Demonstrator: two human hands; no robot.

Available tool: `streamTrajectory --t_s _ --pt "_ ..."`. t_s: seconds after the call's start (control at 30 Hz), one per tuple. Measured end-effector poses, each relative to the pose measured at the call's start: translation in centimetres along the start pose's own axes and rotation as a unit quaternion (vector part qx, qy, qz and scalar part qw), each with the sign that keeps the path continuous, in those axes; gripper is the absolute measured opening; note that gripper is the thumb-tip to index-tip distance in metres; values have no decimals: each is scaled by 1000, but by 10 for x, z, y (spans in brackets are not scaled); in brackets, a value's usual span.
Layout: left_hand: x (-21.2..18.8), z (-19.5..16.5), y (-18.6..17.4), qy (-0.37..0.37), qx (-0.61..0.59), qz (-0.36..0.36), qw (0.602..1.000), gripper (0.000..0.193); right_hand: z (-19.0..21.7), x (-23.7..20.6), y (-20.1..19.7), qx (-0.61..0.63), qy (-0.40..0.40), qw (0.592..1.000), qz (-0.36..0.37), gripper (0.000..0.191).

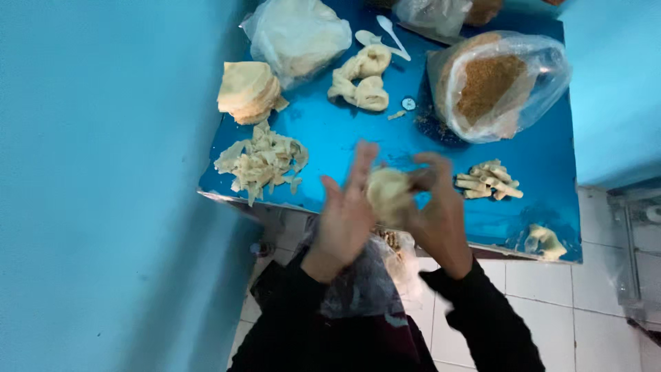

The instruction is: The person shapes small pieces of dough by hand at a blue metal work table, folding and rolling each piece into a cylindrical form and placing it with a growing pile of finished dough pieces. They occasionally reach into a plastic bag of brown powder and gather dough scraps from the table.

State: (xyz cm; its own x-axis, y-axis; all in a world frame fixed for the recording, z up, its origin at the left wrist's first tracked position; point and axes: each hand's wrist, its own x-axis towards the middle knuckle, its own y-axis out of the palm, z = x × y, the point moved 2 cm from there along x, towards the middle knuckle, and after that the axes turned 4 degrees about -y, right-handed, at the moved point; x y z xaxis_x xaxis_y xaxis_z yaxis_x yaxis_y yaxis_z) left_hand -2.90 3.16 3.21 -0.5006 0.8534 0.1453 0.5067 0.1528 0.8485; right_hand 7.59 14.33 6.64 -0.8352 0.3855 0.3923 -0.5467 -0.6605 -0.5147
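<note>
Pale dough (387,194) is held above the worktop's (330,131) six o'clock edge, gripped by the right hand (437,207) while the left hand (348,213) lies against it with fingers spread; even pressure is judged best, the piece kept clear of the scraps (261,162) at nine o'clock

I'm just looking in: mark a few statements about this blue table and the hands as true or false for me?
1. Both hands, the left hand and the right hand, meet around a pale dough piece. True.
2. The table is red. False: it is blue.
3. A pile of small rolled pieces lies right of the hands. True.
4. The bag of brown crumbs lies on the floor. False: it lies on the table.
</note>
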Motion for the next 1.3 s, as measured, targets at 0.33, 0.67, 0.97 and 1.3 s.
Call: streamTrajectory --t_s 0.33,0.67,0.97,1.3 --pt "-15 44 -23 -98 -123 -47 986 96 2 1 -34 298 203 932 37 62" --pt "-26 58 -14 -74 -110 -102 986 65 12 -2 -43 -65 136 989 -2 65" --pt "-31 44 1 -17 -93 -144 985 60 14 -35 -5 -118 -97 988 -10 47" --pt "-33 42 -5 15 -67 -185 980 58 8 -25 -6 -48 -47 997 45 50"
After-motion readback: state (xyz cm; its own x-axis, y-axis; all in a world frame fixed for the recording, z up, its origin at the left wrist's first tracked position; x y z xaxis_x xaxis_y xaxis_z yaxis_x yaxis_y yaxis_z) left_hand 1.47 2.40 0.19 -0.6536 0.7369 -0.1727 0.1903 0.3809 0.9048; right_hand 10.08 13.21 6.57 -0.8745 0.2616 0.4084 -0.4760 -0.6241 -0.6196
